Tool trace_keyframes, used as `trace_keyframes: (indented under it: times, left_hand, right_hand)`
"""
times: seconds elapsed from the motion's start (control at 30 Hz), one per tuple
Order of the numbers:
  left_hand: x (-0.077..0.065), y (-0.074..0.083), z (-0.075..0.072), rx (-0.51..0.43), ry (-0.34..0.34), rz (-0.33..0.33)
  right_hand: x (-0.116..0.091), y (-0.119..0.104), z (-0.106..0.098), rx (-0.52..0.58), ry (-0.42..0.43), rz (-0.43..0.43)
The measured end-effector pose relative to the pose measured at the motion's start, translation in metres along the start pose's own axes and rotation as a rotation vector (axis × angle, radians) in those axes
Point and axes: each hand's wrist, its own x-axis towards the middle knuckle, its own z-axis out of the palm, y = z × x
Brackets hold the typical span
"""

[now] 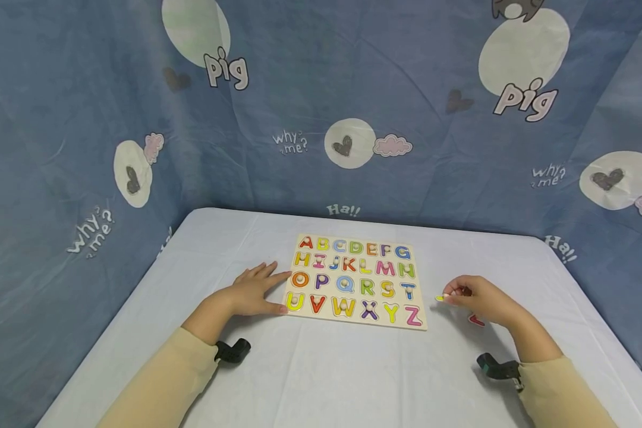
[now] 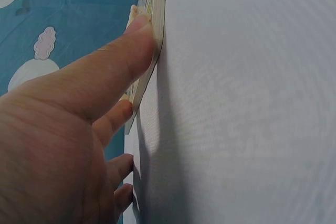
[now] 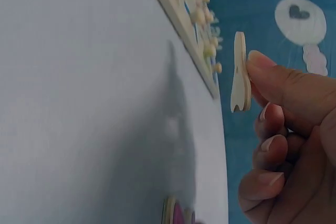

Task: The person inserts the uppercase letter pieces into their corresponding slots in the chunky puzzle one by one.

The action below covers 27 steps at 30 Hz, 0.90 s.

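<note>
A pale wooden alphabet puzzle board lies on the table, with colored letters in rows, many with round knobs. My left hand rests at its left side, fingers spread, with the thumb at the near corner and the index finger touching the edge. To the right of the board, my right hand pinches a small yellow wooden letter puzzle piece above the table. Its bare, notched back faces the right wrist camera; which letter it is stays unclear. A pinkish-red piece lies below the right hand, partly hidden.
A white cloth covers the table. Blue patterned fabric hangs behind it and along the sides. Black wrist cameras sit at both cuffs, close above the tabletop.
</note>
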Motion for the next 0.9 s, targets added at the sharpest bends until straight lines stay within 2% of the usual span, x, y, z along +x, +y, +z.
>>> trace_keyframes:
  times: [0.1,0.23,0.47,0.7,0.9]
  left_hand:
    - [-0.001,0.001,-0.001,-0.005,0.001,0.0]
    - [-0.002,0.002,-0.001,-0.006,0.004,0.001]
    - [-0.001,0.001,-0.001,0.005,0.008,-0.005]
    - [-0.001,0.002,0.0,-0.006,0.002,-0.008]
    - [-0.001,0.0,0.001,-0.01,-0.003,-0.01]
  right_hand:
    - [0.005,-0.009,0.006,-0.033,-0.012,-0.049]
    - [0.013,-0.018,0.017,-0.018,-0.05,-0.092]
    - [0.026,-0.031,0.037,-0.018,-0.137,-0.238]
    - [0.037,-0.041,0.055,-0.024,-0.219,-0.28]
    - [0.042,-0.043,0.06,-0.065,-0.22,-0.314]
